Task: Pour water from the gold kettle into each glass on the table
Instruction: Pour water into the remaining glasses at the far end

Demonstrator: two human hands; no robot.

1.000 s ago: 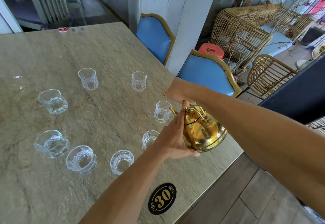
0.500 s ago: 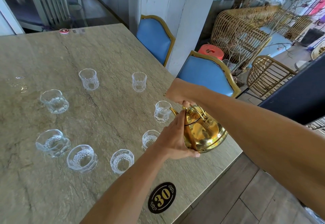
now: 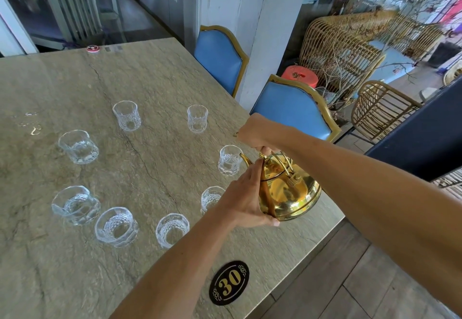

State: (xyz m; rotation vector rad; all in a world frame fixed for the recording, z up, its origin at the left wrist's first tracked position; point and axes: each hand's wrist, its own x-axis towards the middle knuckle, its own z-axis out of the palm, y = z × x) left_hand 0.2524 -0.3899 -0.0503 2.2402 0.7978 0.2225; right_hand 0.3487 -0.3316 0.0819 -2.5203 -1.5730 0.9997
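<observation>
The gold kettle hangs tilted at centre right of the frame, above the right edge of the table. The right hand is clenched around its handle from above, while the left hand presses open against its side, one finger up at the lid knob. Its spout points to the upper left, at the rim of the nearest glass, and its long axis runs from the round base at lower right up to that spout. Whether water is flowing cannot be told, since the left hand covers part of the spout. The main risk is overshoot: too steep a tilt would probably send water past the narrow rim onto the stone. The lid might also slip if the finger lifts.
</observation>
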